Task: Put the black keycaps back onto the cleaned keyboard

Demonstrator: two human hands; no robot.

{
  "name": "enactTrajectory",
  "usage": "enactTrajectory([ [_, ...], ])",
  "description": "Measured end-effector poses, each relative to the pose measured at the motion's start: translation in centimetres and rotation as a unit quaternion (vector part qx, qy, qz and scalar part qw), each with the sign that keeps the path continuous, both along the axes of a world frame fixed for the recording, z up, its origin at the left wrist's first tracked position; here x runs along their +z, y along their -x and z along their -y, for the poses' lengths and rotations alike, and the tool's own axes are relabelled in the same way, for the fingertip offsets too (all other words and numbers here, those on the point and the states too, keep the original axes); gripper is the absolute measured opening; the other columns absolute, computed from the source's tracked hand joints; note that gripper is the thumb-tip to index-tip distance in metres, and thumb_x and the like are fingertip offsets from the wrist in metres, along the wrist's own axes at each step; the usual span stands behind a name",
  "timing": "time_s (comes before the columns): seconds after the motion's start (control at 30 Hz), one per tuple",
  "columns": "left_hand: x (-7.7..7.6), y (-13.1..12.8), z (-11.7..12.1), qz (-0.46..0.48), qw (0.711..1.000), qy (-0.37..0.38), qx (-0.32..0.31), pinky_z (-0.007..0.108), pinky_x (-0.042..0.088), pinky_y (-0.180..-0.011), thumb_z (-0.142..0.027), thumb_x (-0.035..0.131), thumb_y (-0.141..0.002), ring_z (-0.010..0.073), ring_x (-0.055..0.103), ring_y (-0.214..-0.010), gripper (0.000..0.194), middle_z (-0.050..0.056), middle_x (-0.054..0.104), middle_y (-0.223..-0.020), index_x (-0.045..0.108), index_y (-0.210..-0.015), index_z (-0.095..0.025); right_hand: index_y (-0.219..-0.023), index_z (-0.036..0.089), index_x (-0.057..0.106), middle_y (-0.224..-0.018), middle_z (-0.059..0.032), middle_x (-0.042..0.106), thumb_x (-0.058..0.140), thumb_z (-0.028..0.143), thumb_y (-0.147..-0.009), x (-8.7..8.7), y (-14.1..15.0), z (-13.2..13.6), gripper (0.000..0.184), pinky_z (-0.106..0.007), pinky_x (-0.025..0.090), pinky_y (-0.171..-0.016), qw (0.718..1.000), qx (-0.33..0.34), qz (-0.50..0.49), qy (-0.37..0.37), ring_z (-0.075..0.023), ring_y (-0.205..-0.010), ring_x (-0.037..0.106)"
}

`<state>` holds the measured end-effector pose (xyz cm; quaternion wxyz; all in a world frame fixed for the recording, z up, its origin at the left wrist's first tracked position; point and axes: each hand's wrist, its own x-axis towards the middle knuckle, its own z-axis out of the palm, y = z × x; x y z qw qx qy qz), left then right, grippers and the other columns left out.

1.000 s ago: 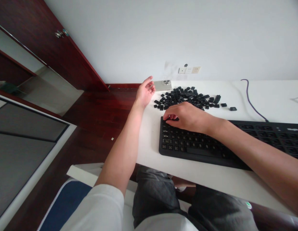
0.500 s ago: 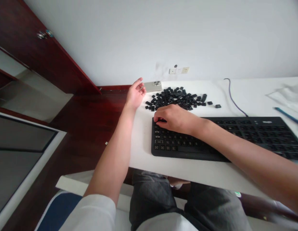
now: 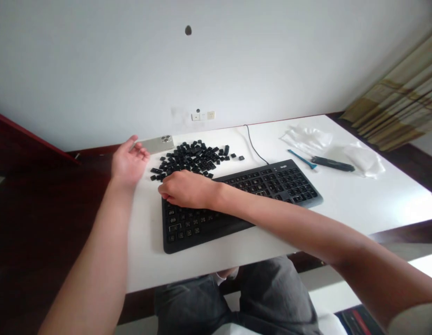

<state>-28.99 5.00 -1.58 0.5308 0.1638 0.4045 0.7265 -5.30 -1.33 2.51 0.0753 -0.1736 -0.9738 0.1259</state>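
Note:
A black keyboard [image 3: 216, 232] with most of its keycaps off lies on the white desk, its bare key sockets showing. My right hand [image 3: 184, 188] is over its upper left corner, fingers curled together and pointing down; whatever is between the fingertips is hidden. Beyond the keyboard's left half spreads a pile of loose black keycaps [image 3: 191, 157]. Raised at the desk's left edge is my left hand [image 3: 130, 163], palm turned up, fingers loosely bent and holding nothing. It is nearest to a phone [image 3: 153, 145] lying camera side up.
Right of the keyboard lie a blue brush-like tool [image 3: 302, 159], a dark slim bundle [image 3: 332, 163] and crumpled clear plastic [image 3: 365, 159]. A cable [image 3: 253, 144] runs back from the keyboard. Sockets [image 3: 203, 116] are on the wall, and a curtain [image 3: 400, 97] hangs at right.
My view has swung to the right, bringing the whole keyboard, tools and curtain into sight. My right hand stays at the keyboard's upper left corner, its fingers more closed. The left hand remains palm up.

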Motion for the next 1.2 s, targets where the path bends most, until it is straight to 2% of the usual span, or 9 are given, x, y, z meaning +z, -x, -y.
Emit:
enactTrajectory([
  [0.17,0.2,0.0,0.0,-0.012,1.0,-0.001,0.001,0.021,0.052,-0.064,-0.012,0.07,-0.087,0.0101,0.057,-0.066,0.018,0.001,0.059,-0.079,0.068,-0.105,-0.013,-0.105,0.015,0.072,-0.104,-0.0103,0.077,0.05,0.011,-0.107,-0.9,0.4,0.1,0.023,-0.034,0.044,-0.07,0.999,0.005,-0.014,-0.048,-0.0223,-0.083,0.068],
  [0.43,0.0,0.4,-0.1,-0.03,1.0,-0.003,0.005,0.02,0.054,-0.065,-0.011,0.073,-0.08,0.0104,0.057,-0.069,0.028,0.0,0.058,-0.081,0.069,-0.107,-0.013,-0.107,0.015,0.07,-0.104,-0.0084,0.075,0.047,0.01,-0.109,-1.2,0.6,-0.1,0.024,-0.034,0.047,-0.071,0.999,0.013,-0.024,-0.036,-0.0209,-0.085,0.068],
  [0.7,0.5,0.0,0.2,-0.043,0.999,0.011,0.004,0.019,0.055,-0.066,-0.011,0.076,-0.072,0.0093,0.056,-0.07,0.033,0.0,0.058,-0.084,0.069,-0.104,-0.015,-0.11,0.017,0.069,-0.111,-0.0081,0.076,0.045,0.011,-0.111,-1.1,0.6,0.1,0.025,-0.033,0.046,-0.068,0.999,0.011,-0.022,-0.036,-0.0211,-0.087,0.071],
  [0.9,0.6,-0.1,0.2,-0.056,0.998,0.022,0.006,0.018,0.055,-0.065,-0.012,0.077,-0.07,0.0097,0.055,-0.069,0.032,-0.001,0.057,-0.082,0.07,-0.101,-0.018,-0.121,0.016,0.069,-0.121,-0.0083,0.077,0.048,0.006,-0.108,-1.0,0.7,-0.1,0.027,-0.033,0.048,-0.076,1.0,0.014,-0.024,-0.004,-0.0224,-0.104,0.073],
  [1.0,0.7,-0.3,0.3,-0.057,0.998,0.024,0.009,0.017,0.055,-0.065,-0.012,0.077,-0.07,0.0094,0.055,-0.07,0.031,-0.001,0.058,-0.082,0.07,-0.099,-0.018,-0.116,0.014,0.071,-0.123,-0.0098,0.077,0.049,0.006,-0.108,-1.1,0.8,0.0,0.025,-0.034,0.05,-0.078,1.0,0.006,-0.011,-0.007,-0.0242,-0.109,0.073],
  [1.2,1.0,-0.5,0.4,-0.053,0.998,0.028,0.015,0.016,0.055,-0.064,-0.011,0.076,-0.071,0.0093,0.055,-0.07,0.028,0.0,0.059,-0.082,0.071,-0.097,-0.018,-0.108,0.012,0.072,-0.116,-0.0115,0.077,0.046,0.007,-0.109,-0.9,0.8,0.3,0.026,-0.034,0.052,-0.079,1.0,0.002,-0.013,-0.018,-0.0231,-0.103,0.073],
])
